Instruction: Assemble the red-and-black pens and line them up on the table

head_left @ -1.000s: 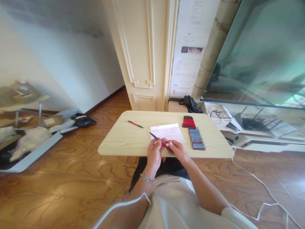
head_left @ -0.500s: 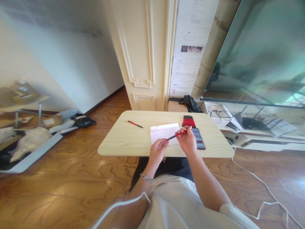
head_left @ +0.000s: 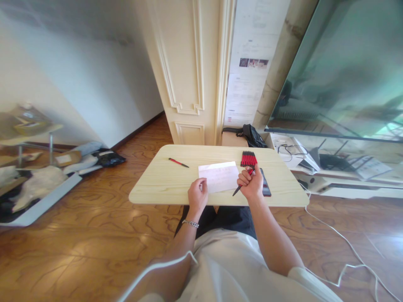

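Observation:
My right hand (head_left: 252, 183) is closed around a red and black pen (head_left: 236, 190), whose dark end points down and left past my fingers. Left of it, my left hand (head_left: 198, 195) is at the lower left corner of a white sheet of paper (head_left: 218, 177). Its fingers are curled together, and whatever they may hold is hidden. Beside my right hand lies a dark phone (head_left: 266, 184), partly covered by the hand. Behind that hand, several red and black pens (head_left: 248, 159) lie side by side in a row. Another red pen (head_left: 179, 162) lies alone at the left.
Everything rests on a pale wooden table (head_left: 151, 184) with rounded corners. A black bag (head_left: 253, 136) sits beyond its far edge. To the right stands a low cabinet (head_left: 340, 189), with a white cable (head_left: 336, 235) trailing over the floor. Clutter fills a white box (head_left: 44, 205) at left.
My hands have moved apart. The left hand has let go of the pen and drawn left; the right has turned, gripping the pen in a fist with its dark end downward.

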`<state>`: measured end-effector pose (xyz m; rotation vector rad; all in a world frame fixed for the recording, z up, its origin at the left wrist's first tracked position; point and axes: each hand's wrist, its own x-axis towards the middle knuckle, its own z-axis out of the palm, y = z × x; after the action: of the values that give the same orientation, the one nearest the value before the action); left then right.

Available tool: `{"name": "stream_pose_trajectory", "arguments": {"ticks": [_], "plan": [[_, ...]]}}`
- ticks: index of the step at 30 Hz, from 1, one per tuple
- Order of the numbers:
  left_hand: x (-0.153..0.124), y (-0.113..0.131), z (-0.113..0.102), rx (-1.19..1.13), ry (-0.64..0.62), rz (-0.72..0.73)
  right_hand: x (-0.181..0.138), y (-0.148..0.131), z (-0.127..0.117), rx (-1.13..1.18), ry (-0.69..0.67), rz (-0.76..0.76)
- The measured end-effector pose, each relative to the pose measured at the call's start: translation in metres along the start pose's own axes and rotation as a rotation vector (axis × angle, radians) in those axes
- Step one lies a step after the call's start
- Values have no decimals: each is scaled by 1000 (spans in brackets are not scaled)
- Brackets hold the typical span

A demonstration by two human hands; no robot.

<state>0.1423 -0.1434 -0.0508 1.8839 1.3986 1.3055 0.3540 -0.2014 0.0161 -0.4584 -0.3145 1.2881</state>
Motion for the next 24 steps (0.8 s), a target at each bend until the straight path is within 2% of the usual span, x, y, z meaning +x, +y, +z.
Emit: {"name": "stream_pose_trajectory", "arguments": {"ticks": [6, 13, 19, 22, 24], "plan": [[0, -1, 1, 89, -60, 43, 2, -3, -2, -5, 51, -57], [-1, 6, 0, 259, -107, 137, 0, -2, -4, -26, 46, -48], [-2, 7, 0, 314, -131, 172, 2, -7, -1, -55, 20, -40], [-2, 8, -1, 331, -161, 194, 7, -9, -2, -133, 68, -29], [-2, 9, -1, 351, -189, 215, 9, -9, -5, -224, 141, -73]]}}
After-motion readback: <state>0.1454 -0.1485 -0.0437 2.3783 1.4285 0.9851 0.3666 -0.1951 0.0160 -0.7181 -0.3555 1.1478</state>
